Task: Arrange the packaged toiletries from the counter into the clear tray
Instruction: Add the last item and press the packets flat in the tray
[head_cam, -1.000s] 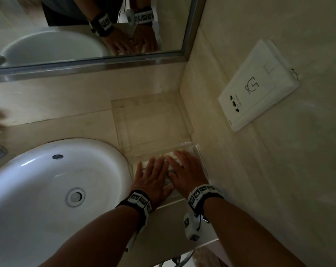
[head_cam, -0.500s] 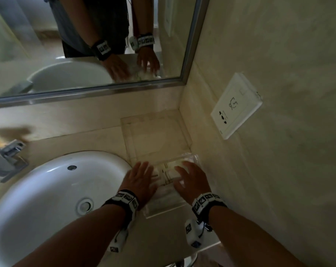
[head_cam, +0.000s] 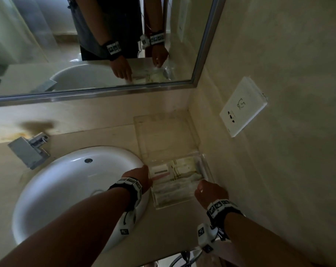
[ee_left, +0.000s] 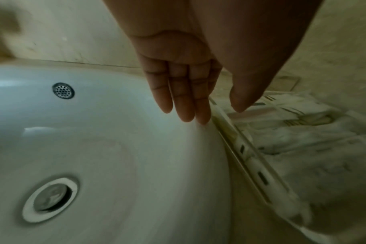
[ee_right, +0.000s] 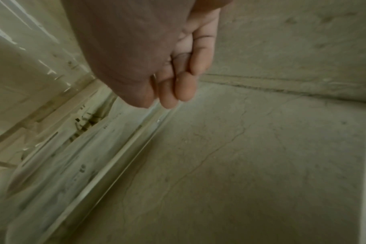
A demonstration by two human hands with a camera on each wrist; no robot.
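A clear tray point(head_cam: 209, 171) sits on the counter between the sink and the right wall. Several packaged toiletries point(head_cam: 175, 175) lie flat inside it, white wrappers with one pink-striped packet at the left. My left hand point(head_cam: 143, 175) is at the tray's left edge, fingers straight and together, holding nothing. In the left wrist view my left hand point(ee_left: 205, 105) hovers over the sink rim beside the tray wall point(ee_left: 251, 158). My right hand point(head_cam: 207, 190) is at the tray's near right corner. Its fingers point(ee_right: 184, 89) hang loosely curled and empty above the tray wall point(ee_right: 123, 143).
A second clear, empty-looking tray or lid point(head_cam: 163, 135) lies behind the first, in the corner. The white sink point(head_cam: 67, 189) with tap point(head_cam: 28, 151) fills the left. A wall socket point(head_cam: 242, 106) and mirror point(head_cam: 86, 45) stand above. Bare counter point(ee_right: 261, 165) runs right of the tray.
Both hands have come off the packets in the tray and moved apart to its left and right sides. The packets now lie uncovered.
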